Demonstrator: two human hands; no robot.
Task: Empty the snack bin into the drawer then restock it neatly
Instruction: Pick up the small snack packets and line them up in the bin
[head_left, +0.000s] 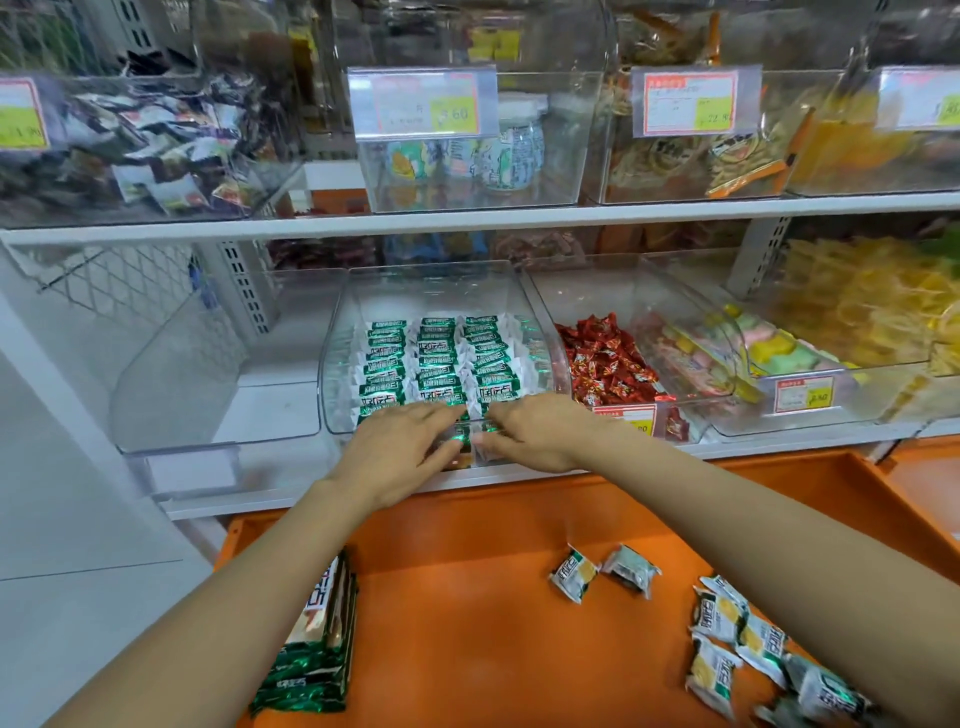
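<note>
Left hand (397, 454), right hand (540, 434) meet at snack bin (337, 364) front lip, over front row of green packets (436, 358). Left fingers (441, 415) straight, pressing packets; right grip: cannot tell.

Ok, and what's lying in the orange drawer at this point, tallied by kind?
Small white-and-yellow snack packets: 6 clear, 2 mid-drawer and 4 at right; a blurred one at the bottom edge may be a 7th.
Stack of larger green bags, at left: 1; bags within cannot be counted.
Total in the orange drawer: 7.
</note>
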